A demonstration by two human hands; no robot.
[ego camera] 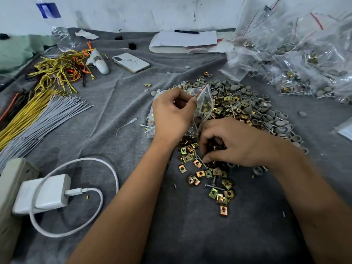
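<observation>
My left hand pinches the mouth of a small clear zip bag with a red strip, holding it up over the heap. Screws, clips and caps sit inside the bag. My right hand lies palm down on the heap, its fingers curled round small parts and its thumb and fingertips closing on a screw. Brass-coloured clip nuts are strewn in front of that hand. Grey round caps and more screws make up the pile behind it.
Grey cloth covers the table. Left: grey and yellow wire bundles, a white charger with looped cable, a power strip. Back: phone, water bottle, papers with pen. Filled bags pile at the right.
</observation>
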